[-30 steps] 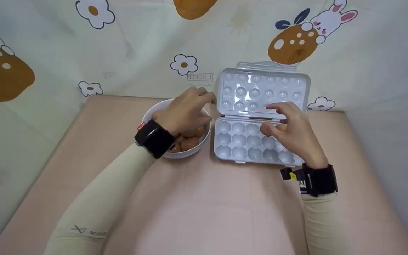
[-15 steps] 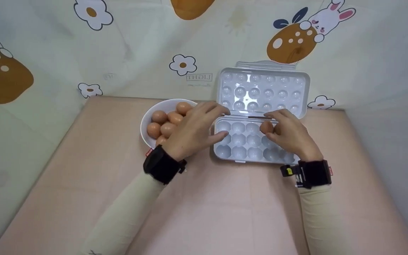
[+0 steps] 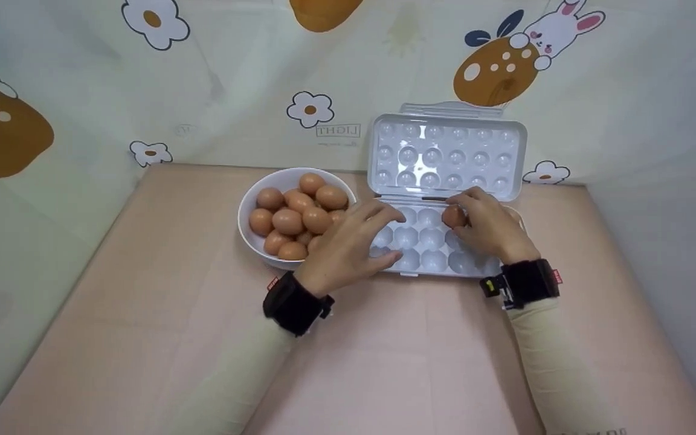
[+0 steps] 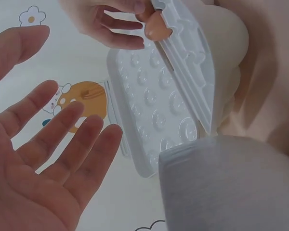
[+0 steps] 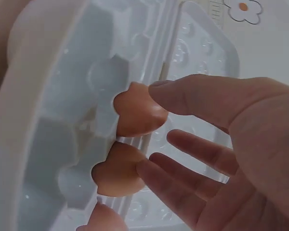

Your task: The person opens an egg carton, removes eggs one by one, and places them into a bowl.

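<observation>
My right hand (image 3: 490,226) is over the right part of the white egg box's tray (image 3: 405,260). Its thumb tip touches a brown egg (image 5: 139,109) seated in the back row. The other fingers (image 5: 202,149) are stretched out, one tip at a second egg (image 5: 118,169) beside it; a third egg (image 5: 103,219) follows. In the head view this hand covers much of the tray's right side. My left hand (image 3: 351,248) hovers between the bowl (image 3: 245,238) and the tray's left cups, fingers spread, palm bare in the left wrist view.
The bowl holds several brown eggs (image 3: 287,222). The egg box's dimpled lid (image 3: 447,157) stands open behind the tray, against the patterned cloth backdrop (image 3: 233,90). A pink cloth (image 3: 348,374) covers the table.
My left hand has come out of the bowl with nothing in it, moving right and towards me. My right hand's fingers have lowered and closed in around the egg, which has stayed put.
</observation>
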The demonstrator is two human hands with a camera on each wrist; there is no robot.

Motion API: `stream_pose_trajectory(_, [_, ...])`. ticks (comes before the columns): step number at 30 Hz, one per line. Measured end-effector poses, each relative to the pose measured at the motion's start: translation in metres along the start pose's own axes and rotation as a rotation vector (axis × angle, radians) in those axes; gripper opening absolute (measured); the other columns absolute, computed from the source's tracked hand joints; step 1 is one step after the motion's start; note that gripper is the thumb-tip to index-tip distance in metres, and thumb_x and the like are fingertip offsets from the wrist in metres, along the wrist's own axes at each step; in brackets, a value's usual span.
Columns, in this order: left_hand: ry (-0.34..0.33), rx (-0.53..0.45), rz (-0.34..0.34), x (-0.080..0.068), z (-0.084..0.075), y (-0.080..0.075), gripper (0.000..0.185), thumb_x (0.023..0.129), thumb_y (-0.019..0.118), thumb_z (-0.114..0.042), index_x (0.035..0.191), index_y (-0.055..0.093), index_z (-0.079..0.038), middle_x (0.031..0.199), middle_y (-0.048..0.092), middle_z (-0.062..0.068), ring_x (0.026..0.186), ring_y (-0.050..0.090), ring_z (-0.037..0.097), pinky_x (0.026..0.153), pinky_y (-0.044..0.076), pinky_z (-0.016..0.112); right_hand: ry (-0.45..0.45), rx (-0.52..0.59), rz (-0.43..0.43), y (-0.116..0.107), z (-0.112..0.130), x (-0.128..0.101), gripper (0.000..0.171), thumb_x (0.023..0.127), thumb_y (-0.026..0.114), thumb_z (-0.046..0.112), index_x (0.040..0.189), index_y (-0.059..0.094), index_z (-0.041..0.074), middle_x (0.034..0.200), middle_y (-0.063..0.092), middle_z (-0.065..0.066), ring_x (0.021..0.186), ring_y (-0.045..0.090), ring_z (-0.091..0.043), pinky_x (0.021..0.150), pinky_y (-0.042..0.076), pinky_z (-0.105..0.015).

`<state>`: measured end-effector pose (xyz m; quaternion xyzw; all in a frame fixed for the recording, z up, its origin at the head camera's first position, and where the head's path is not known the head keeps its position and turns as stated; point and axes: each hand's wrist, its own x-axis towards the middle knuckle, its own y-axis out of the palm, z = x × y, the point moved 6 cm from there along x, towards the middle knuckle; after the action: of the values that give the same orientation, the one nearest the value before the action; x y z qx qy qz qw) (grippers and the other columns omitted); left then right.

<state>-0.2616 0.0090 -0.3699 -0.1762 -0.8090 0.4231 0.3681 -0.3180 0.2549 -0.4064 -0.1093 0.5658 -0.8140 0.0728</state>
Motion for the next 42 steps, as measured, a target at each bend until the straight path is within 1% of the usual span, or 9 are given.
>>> stream_pose_trajectory(4, [-0.01, -0.009, 0.014, -0.001, 0.001, 0.005, 0.045, 0.093, 0.082, -0.031, 0.132, 0.065, -0.017, 0.134, 0.064, 0.001, 0.124, 0.06, 0.021, 0.103, 0.05, 0.036, 0.027, -0.049, 0.068, 0.006, 0.0, 0.004, 0.048, 0.09, 0.075, 0.004, 0.138, 0.068, 0.009, 0.121, 0.061, -0.012, 0.105, 0.059, -0.03, 0.087, 0.05, -0.059])
stream_pose_trajectory(7, [-0.013, -0.01, 0.018, -0.001, 0.001, 0.006, 0.044, 0.094, 0.081, -0.032, 0.132, 0.065, -0.018, 0.134, 0.064, 0.0, 0.124, 0.06, 0.02, 0.102, 0.05, 0.036, 0.046, -0.071, 0.111, 0.011, 0.001, 0.007, 0.049, 0.089, 0.074, 0.003, 0.137, 0.068, 0.011, 0.119, 0.059, -0.011, 0.105, 0.057, -0.031, 0.086, 0.046, -0.061])
stream_pose_trajectory(11, [-0.015, -0.012, 0.016, -0.001, 0.003, 0.007, 0.043, 0.094, 0.081, -0.031, 0.132, 0.066, -0.018, 0.133, 0.064, 0.0, 0.122, 0.06, 0.02, 0.102, 0.05, 0.036, 0.04, -0.075, 0.133, 0.015, 0.003, 0.012, 0.046, 0.085, 0.074, 0.0, 0.129, 0.07, 0.012, 0.118, 0.057, -0.011, 0.103, 0.057, -0.032, 0.082, 0.04, -0.056])
stream_pose_trajectory(18, [-0.019, -0.029, 0.024, -0.001, 0.004, 0.009, 0.044, 0.093, 0.083, -0.029, 0.132, 0.066, -0.017, 0.131, 0.064, 0.001, 0.119, 0.061, 0.021, 0.1, 0.051, 0.036, -0.002, -0.085, 0.084, 0.019, 0.003, 0.018, 0.035, 0.081, 0.075, -0.007, 0.111, 0.072, 0.01, 0.108, 0.055, -0.01, 0.093, 0.059, -0.031, 0.076, 0.04, -0.045])
stream_pose_trajectory(21, [-0.028, -0.026, 0.037, -0.001, 0.004, 0.011, 0.044, 0.094, 0.083, -0.03, 0.132, 0.066, -0.017, 0.132, 0.064, 0.0, 0.12, 0.06, 0.02, 0.101, 0.051, 0.035, -0.01, -0.092, 0.062, 0.018, 0.003, 0.018, 0.033, 0.08, 0.076, -0.008, 0.108, 0.073, 0.01, 0.105, 0.055, -0.01, 0.092, 0.06, -0.031, 0.075, 0.039, -0.045])
stream_pose_trajectory(29, [-0.044, -0.019, 0.053, 0.0, 0.006, 0.012, 0.044, 0.095, 0.081, -0.033, 0.133, 0.065, -0.018, 0.135, 0.063, 0.0, 0.121, 0.059, 0.019, 0.103, 0.05, 0.034, 0.013, -0.079, 0.065, 0.014, 0.004, 0.019, 0.032, 0.085, 0.077, -0.006, 0.112, 0.078, 0.012, 0.107, 0.058, -0.009, 0.093, 0.062, -0.029, 0.076, 0.039, -0.049])
stream_pose_trajectory(35, [-0.053, -0.03, 0.054, 0.0, 0.007, 0.011, 0.044, 0.095, 0.081, -0.033, 0.133, 0.065, -0.018, 0.134, 0.063, 0.0, 0.121, 0.059, 0.02, 0.103, 0.05, 0.034, 0.039, -0.069, 0.077, 0.014, 0.0, 0.021, 0.027, 0.088, 0.075, -0.003, 0.108, 0.078, 0.015, 0.106, 0.06, -0.007, 0.092, 0.061, -0.028, 0.073, 0.036, -0.051])
stream_pose_trajectory(39, [-0.052, -0.03, 0.052, 0.0, 0.007, 0.01, 0.043, 0.096, 0.08, -0.033, 0.133, 0.065, -0.018, 0.133, 0.063, 0.0, 0.12, 0.06, 0.019, 0.103, 0.05, 0.034, -0.002, -0.055, 0.066, 0.014, -0.001, 0.023, 0.026, 0.087, 0.072, -0.006, 0.105, 0.077, 0.012, 0.102, 0.065, -0.008, 0.092, 0.061, -0.029, 0.078, 0.043, -0.05])
stream_pose_trajectory(42, [-0.045, -0.031, 0.041, 0.0, 0.007, 0.01, 0.043, 0.096, 0.081, -0.03, 0.133, 0.065, -0.017, 0.132, 0.064, 0.001, 0.12, 0.06, 0.02, 0.102, 0.051, 0.035, -0.022, -0.041, 0.042, 0.011, -0.001, 0.021, 0.026, 0.088, 0.073, -0.006, 0.108, 0.077, 0.01, 0.102, 0.067, -0.009, 0.093, 0.062, -0.029, 0.08, 0.049, -0.049])
